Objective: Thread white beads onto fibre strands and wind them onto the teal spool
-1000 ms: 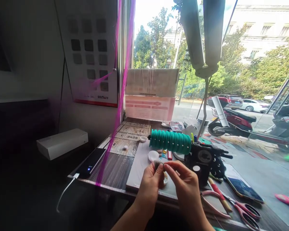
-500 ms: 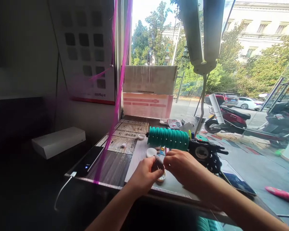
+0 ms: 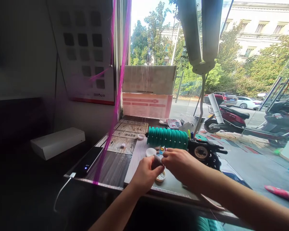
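Note:
My left hand [image 3: 146,170] is closed around a small dark brown rounded piece [image 3: 156,162], which shows between thumb and fingers. Close beside it, my right hand [image 3: 177,160] is pinched, its fingertips at the piece's right side; whatever they hold is too small to make out. Just below the hands sits a small round dish [image 3: 161,176] of tiny pale bits. A white round lid or dish [image 3: 150,152] lies behind my left hand. Beyond both hands, a ribbed green roller [image 3: 167,137] dotted with small white beads is mounted on a black holder [image 3: 202,152].
A pale board [image 3: 132,170] lies under the dishes. At left are a power bank [image 3: 89,163] with a white cable [image 3: 62,187] and a white box [image 3: 59,142]. Purple strands [image 3: 115,118] hang at left. A lamp arm [image 3: 201,96] rises behind; a pink-handled tool [image 3: 279,192] lies at right.
My right hand and forearm have shifted slightly left, toward the brown piece. More of the small dish's contents shows below the hands. The view has moved a little.

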A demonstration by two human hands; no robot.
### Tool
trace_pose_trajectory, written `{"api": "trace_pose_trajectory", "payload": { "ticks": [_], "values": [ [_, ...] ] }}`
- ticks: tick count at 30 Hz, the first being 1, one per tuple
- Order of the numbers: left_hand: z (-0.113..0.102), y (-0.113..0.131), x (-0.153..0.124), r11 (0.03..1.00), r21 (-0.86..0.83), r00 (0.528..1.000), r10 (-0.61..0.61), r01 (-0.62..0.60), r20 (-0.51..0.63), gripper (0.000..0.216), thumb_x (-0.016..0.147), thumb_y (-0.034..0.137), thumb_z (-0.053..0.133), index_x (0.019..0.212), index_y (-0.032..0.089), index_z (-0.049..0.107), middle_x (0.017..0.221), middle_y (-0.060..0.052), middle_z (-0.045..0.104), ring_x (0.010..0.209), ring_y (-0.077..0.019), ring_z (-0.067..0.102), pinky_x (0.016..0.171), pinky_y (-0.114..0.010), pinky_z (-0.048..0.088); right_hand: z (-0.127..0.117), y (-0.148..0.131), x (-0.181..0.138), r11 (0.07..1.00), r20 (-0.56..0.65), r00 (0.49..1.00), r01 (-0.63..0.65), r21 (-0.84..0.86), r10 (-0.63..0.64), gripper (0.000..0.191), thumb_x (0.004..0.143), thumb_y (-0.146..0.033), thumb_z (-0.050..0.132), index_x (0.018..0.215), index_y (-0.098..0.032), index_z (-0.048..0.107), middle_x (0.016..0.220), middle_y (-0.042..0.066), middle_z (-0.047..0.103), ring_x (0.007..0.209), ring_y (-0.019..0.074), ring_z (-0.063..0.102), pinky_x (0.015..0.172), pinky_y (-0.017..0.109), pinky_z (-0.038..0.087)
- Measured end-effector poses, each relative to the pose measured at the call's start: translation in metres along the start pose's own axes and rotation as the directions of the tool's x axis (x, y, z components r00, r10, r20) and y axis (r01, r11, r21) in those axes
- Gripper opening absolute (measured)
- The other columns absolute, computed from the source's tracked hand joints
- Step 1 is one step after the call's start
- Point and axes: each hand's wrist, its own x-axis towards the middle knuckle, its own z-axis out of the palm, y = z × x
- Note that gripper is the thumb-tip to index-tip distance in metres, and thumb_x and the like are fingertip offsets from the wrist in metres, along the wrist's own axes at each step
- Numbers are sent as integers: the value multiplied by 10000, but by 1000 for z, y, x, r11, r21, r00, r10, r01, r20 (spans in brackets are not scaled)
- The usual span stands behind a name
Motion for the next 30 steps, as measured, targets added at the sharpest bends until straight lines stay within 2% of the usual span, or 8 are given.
{"api": "trace_pose_trajectory", "payload": {
  "ticks": [2, 3, 6, 8, 14, 19, 24, 30],
  "values": [
    [5, 4, 4, 994, -105, 995, 33, -43, -98, 197, 687, 317, 621, 672, 132, 554, 590, 21, 490, 563, -101, 428, 553, -222, 336, -5, 19, 0, 986, -169, 983, -40, 164, 68, 113, 715, -131, 563, 690, -181, 661, 708, 33, 660, 657, 146, 579, 594, 244, 403],
    [9, 6, 8, 983, -168, 985, 44, -73, -167, 193, 684, 313, 621, 664, 137, 545, 576, 31, 476, 541, -88, 407, 547, -216, 330, -6, 30, 0, 965, -271, 952, -75, 250, 145, 105, 740, -195, 558, 706, -195, 657, 681, 15, 647, 622, 132, 560, 576, 239, 388],
    [24, 11, 22, 936, -317, 927, 25, -154, -375, 172, 664, 296, 623, 660, 146, 538, 564, 48, 465, 501, -66, 371, 536, -205, 322, -4, 55, 9, 887, -475, 790, -180, 424, 388, 180, 782, -307, 506, 722, -203, 640, 630, 1, 615, 582, 129, 519, 563, 252, 356],
    [34, 10, 34, 914, -355, 888, 13, -197, -459, 168, 655, 293, 625, 682, 144, 553, 581, 38, 497, 511, -71, 397, 545, -207, 335, 5, 62, 18, 857, -505, 737, -195, 476, 449, 187, 780, -304, 496, 696, -196, 625, 630, 9, 609, 608, 145, 516, 594, 272, 356],
    [53, 1, 53, 910, -292, 815, 80, -295, -574, 147, 687, 283, 599, 694, 142, 560, 619, 1, 569, 569, -111, 492, 592, -232, 389, 33, 59, 30, 863, -570, 688, -167, 477, 449, 198, 802, -316, 461, 697, -205, 588, 662, 16, 575, 719, 186, 494, 678, 314, 349],
    [57, 0, 54, 952, -137, 762, 126, -272, -635, 129, 736, 265, 552, 695, 142, 544, 651, -19, 589, 596, -129, 522, 598, -239, 408, 36, 58, 27, 873, -577, 695, -154, 464, 429, 215, 826, -325, 433, 711, -205, 569, 715, 17, 575, 748, 186, 483, 693, 320, 330],
    [57, 2, 51, 972, -47, 769, 150, -228, -621, 115, 744, 228, 538, 651, 166, 510, 563, 13, 547, 539, -123, 503, 578, -235, 396, 35, 59, 24, 878, -551, 724, -161, 450, 415, 191, 820, -329, 448, 735, -205, 565, 745, 19, 567, 789, 194, 483, 718, 337, 322],
    [54, 0, 49, 976, 19, 779, 185, -217, -599, 82, 735, 198, 537, 660, 174, 516, 551, 17, 550, 536, -129, 513, 577, -233, 392, 30, 63, 20, 869, -488, 793, -102, 484, 365, 145, 789, -333, 500, 757, -208, 567, 811, 20, 568, 835, 195, 479, 767, 356, 326]
  ]
}}
